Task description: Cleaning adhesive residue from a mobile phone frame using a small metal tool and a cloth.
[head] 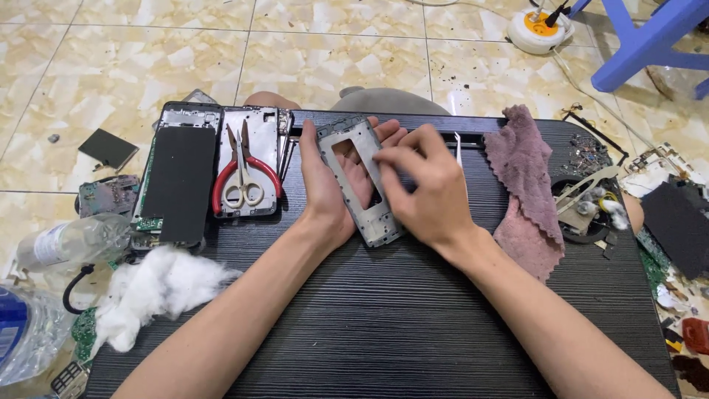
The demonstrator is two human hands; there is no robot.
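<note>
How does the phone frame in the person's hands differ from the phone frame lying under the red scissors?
The held frame rests tilted in the left hand, with the right hand laid on it; the frame under the red scissors lies flat on the black table. The held frame shows open cutouts with palm visible through; the other looks closed. Both are silvery, rectangular.
</note>
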